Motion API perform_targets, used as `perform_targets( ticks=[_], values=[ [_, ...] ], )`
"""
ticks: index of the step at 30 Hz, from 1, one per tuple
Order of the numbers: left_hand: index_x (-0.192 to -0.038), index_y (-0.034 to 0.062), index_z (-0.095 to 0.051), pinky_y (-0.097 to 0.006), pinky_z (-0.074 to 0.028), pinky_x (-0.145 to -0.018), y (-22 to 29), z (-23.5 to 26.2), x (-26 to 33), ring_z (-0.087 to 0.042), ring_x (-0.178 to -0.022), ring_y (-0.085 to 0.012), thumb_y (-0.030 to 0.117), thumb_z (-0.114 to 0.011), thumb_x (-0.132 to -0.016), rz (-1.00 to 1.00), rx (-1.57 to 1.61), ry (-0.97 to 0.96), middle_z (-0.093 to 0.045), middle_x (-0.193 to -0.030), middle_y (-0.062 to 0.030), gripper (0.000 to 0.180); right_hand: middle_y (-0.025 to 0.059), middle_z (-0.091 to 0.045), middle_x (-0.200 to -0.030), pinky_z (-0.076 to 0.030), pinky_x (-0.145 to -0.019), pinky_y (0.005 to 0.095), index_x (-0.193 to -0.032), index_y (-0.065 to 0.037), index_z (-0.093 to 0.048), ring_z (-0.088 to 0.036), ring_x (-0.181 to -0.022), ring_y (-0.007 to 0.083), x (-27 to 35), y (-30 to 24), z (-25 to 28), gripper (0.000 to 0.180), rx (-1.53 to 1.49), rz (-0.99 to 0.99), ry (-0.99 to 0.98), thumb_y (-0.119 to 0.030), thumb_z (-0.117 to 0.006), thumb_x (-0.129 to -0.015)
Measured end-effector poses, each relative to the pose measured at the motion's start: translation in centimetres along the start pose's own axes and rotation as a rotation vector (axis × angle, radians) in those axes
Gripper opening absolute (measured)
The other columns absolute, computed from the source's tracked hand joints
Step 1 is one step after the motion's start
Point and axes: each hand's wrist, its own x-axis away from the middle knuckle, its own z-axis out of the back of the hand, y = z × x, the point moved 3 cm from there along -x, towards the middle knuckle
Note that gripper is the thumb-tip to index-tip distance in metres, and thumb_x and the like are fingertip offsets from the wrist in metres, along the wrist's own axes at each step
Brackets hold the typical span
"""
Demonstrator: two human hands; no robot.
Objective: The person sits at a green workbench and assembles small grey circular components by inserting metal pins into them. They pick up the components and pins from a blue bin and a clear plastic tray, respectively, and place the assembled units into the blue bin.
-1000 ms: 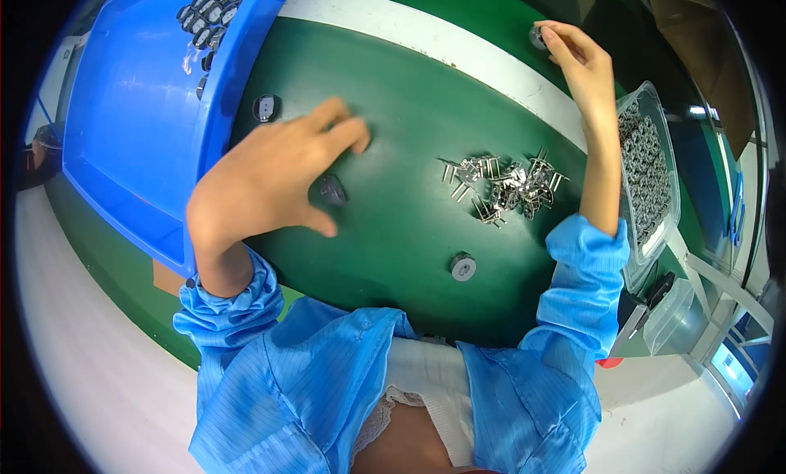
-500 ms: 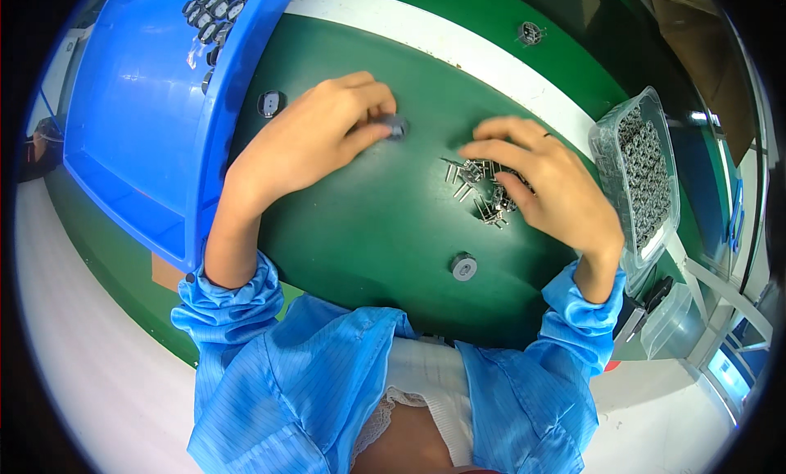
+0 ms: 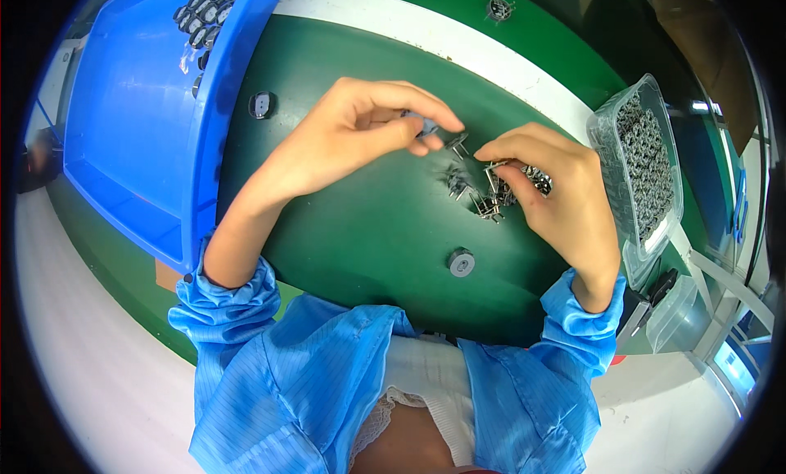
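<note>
My left hand is closed around a grey round plastic part, mostly covered by the fingers. By its index fingertip is a small metal pronged piece; whether they touch, I cannot tell. My right hand pinches another metal pronged piece between thumb and fingers, above a loose pile of metal pronged pieces. Part of that pile is hidden by the right hand. Closer to my body lies a second grey round part. A dark round part with a pale face lies left of my left hand.
A blue tray at the left holds several dark round parts in its far corner. At the right, a clear plastic box is filled with metal pieces. One metal part lies beyond the white strip across the green table.
My left hand has moved right with the grey round part, toward my right hand. My right hand's fingers have closed on a metal pronged piece, and some pieces of the pile have shifted.
</note>
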Motion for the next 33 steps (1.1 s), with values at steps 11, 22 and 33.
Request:
perform_targets(
  ticks=[11, 22, 33],
  values=[
    [-0.138, 0.0008, -0.038, -0.034, -0.052, -0.085, 0.7, -1.1, 0.0, -0.063, -0.097, -0.0189, 0.000, -0.059, -0.089, -0.062, -0.084, 0.141, -0.059, -0.120, -0.0173, 0.053, 0.0097, -0.052, -0.102, -0.052, -0.075, 0.0270, -0.098, 0.003, -0.068, -0.060, -0.089, 0.0187, -0.6, 0.0, -0.5, 0.023, -0.522, 0.062, 0.006, 0.013, -0.058, -0.080],
    [-0.105, -0.0040, -0.063, -0.030, -0.057, -0.074, 1.2, -0.8, 0.0, -0.066, -0.092, -0.0219, 0.001, -0.075, -0.074, -0.303, -0.330, 0.130, -0.063, -0.107, -0.0162, 0.033, 0.0162, -0.057, -0.107, -0.061, -0.077, 0.0300, -0.089, 0.004, -0.070, -0.063, -0.090, 0.0224, -0.9, -1.2, -1.0, 0.020, -0.161, 0.231, 0.267, 0.011, -0.071, -0.070],
    [-0.098, -0.0071, -0.066, -0.027, -0.057, -0.062, 1.3, -0.9, 0.2, -0.069, -0.075, -0.0199, 0.000, -0.079, -0.068, -0.492, -0.351, 0.205, -0.065, -0.097, -0.0197, 0.033, 0.0127, -0.068, -0.082, -0.053, -0.067, 0.0300, -0.084, 0.003, -0.070, -0.066, -0.076, 0.0229, -1.2, -2.0, -0.8, 0.019, 0.063, 0.400, 0.378, 0.004, -0.076, -0.066]
  ],
)
